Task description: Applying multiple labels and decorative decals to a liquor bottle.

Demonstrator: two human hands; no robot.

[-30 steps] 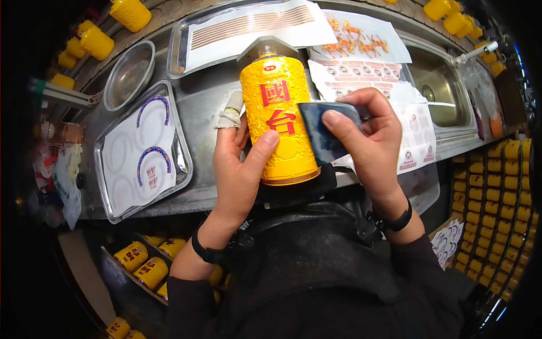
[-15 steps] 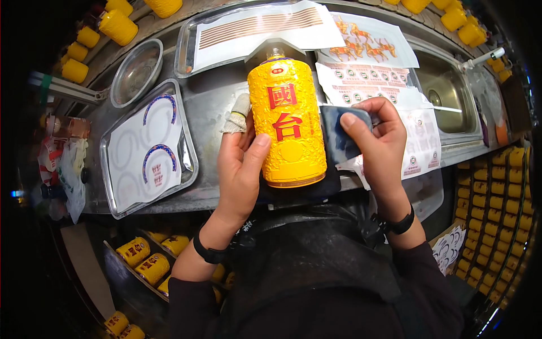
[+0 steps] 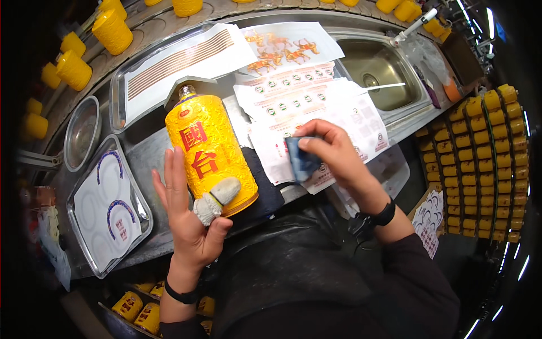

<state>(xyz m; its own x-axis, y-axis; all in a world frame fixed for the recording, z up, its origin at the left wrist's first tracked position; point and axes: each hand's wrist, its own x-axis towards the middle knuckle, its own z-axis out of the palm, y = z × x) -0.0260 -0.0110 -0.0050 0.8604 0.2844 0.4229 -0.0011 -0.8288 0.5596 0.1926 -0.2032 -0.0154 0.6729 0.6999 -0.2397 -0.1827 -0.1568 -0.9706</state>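
A yellow embossed bottle with red characters and a clear glass neck lies on its back, its neck in an angled grey metal rest. Under its lower right side is a dark folded cloth. My left hand is at the bottle's lower left edge, fingers stretched; one finger wears a pale grey cloth cover and lies across the bottle's base. To the right, over printed sheets, my right hand pinches a flat dark blue pad, apart from the bottle.
A metal tray with blue-arc transfers lies left, beside a round metal bowl. Behind the bottle is another tray with a striped sheet. A sink is at back right. Yellow bottles line the far conveyor; more fill a rack.
The view has turned, shifting the bench leftward. My left hand has opened beside the bottle, its covered finger now over the base. My right hand has moved the blue pad away from the bottle.
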